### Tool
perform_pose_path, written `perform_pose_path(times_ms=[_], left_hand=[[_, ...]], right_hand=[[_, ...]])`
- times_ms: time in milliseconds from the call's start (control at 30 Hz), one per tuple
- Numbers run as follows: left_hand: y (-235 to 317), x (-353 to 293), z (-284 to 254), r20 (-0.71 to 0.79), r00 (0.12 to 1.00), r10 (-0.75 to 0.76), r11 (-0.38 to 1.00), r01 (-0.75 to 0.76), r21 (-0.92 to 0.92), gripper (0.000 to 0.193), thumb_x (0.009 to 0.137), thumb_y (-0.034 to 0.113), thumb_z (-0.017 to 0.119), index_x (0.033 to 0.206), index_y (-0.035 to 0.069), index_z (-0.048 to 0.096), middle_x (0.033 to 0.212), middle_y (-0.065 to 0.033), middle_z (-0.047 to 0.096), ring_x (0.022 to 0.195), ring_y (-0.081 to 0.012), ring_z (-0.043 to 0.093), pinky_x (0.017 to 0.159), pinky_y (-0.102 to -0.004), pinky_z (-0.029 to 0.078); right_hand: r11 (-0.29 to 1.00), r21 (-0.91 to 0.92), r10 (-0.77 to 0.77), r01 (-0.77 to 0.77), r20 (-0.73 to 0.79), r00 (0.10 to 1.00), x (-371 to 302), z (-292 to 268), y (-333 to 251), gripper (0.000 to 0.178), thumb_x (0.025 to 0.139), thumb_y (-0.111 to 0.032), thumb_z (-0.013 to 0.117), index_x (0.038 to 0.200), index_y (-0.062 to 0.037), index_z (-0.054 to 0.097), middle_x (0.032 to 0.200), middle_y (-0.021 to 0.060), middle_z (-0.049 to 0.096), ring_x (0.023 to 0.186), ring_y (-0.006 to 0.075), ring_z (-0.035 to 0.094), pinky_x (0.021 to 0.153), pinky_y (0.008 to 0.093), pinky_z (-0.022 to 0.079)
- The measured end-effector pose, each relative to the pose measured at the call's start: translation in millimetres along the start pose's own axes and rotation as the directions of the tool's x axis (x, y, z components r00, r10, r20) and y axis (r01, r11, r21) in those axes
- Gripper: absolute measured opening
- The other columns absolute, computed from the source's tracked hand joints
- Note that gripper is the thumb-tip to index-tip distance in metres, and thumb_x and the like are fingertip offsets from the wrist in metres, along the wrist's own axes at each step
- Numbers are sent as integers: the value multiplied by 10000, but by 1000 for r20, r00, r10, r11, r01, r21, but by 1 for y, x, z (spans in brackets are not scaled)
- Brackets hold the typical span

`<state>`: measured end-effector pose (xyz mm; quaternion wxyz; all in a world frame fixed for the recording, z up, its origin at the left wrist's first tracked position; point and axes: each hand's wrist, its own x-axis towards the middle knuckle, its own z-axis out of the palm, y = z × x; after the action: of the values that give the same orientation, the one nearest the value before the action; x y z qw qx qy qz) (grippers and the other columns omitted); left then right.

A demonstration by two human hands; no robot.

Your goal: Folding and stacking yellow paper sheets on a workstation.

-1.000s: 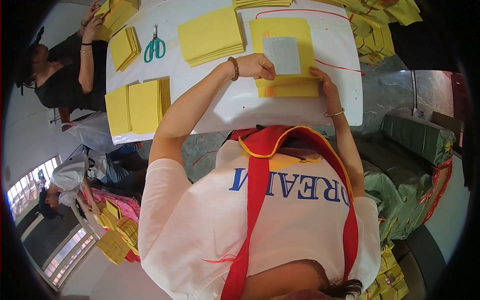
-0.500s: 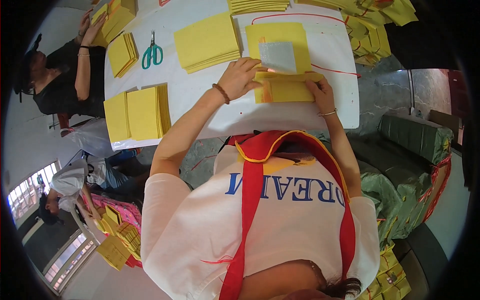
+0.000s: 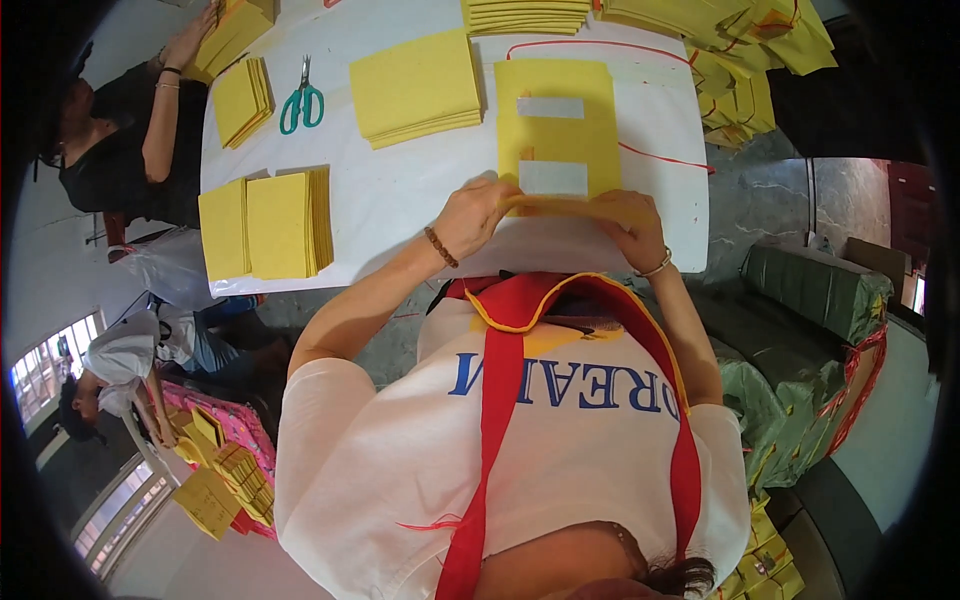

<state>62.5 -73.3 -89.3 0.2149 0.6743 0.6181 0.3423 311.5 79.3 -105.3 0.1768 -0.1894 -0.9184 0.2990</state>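
Observation:
Near the table's front edge lies a yellow paper sheet [image 3: 559, 137] with two silver-grey rectangles on it, one above the other, each beside a small orange mark. My left hand [image 3: 474, 217] pinches the left end of the sheet's near edge. The right end of that edge is in my right hand [image 3: 637, 232], fingers bent around it. Between both hands the edge stands raised as a narrow curled strip. A layered stack of yellow paper [image 3: 415, 90] rests just left of the sheet. A red string [image 3: 660, 155] emerges from beside the sheet's right side.
Teal-handled scissors [image 3: 302, 105] and smaller yellow stacks [image 3: 288, 225] occupy the table's left part. Bundles of yellow paper [image 3: 735, 95] pile up at the far right. A co-worker in black [image 3: 130, 150] handles yellow paper at the far left; another person [image 3: 130, 355] bends over more bundles behind.
Both hands have drawn back toward me with the near edge. The folded flap has opened out, and two silver-grey rectangles now show where one larger one showed before.

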Motion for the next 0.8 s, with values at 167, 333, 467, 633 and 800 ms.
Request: perform_pose_path(times_ms=[167,333,467,633,800], left_hand=[[-1,27,3,-49,921,-385,921,381,-78,197,884,184,498,969,19,564,740,-196,586,682,-376,547,606,-441,445],[-23,36,14,40,788,-614,721,581,-378,268,865,237,539,954,-16,552,670,-158,576,585,-270,546,570,-377,431],[-32,34,20,53,775,-629,700,595,-394,265,853,204,553,984,-25,536,631,-114,566,571,-196,537,549,-337,421],[-34,35,23,33,772,-634,672,572,-470,405,828,173,579,1152,-6,417,629,-104,571,557,-190,538,533,-328,418],[-25,36,15,18,770,-637,705,593,-389,494,828,173,570,1234,5,344,623,-111,570,546,-229,550,523,-346,418]], right_hand=[[767,551,431,-329,-62,900,28,22,-5,328,781,-186,656,1077,-62,589,964,98,636,775,144,605,632,241,427],[722,492,590,-487,-70,804,38,15,-1,425,772,-202,666,1151,-39,562,931,89,651,623,106,551,575,236,424],[781,493,509,-383,-146,848,34,24,6,479,758,-212,675,1198,-73,550,942,80,652,597,83,485,573,222,404],[770,560,491,-306,-215,844,34,34,15,457,752,-218,672,1180,-88,574,928,92,660,611,91,503,598,240,423],[764,492,553,-417,-167,817,35,32,9,470,735,-211,677,1179,-95,578,893,126,670,735,138,616,683,278,469]])
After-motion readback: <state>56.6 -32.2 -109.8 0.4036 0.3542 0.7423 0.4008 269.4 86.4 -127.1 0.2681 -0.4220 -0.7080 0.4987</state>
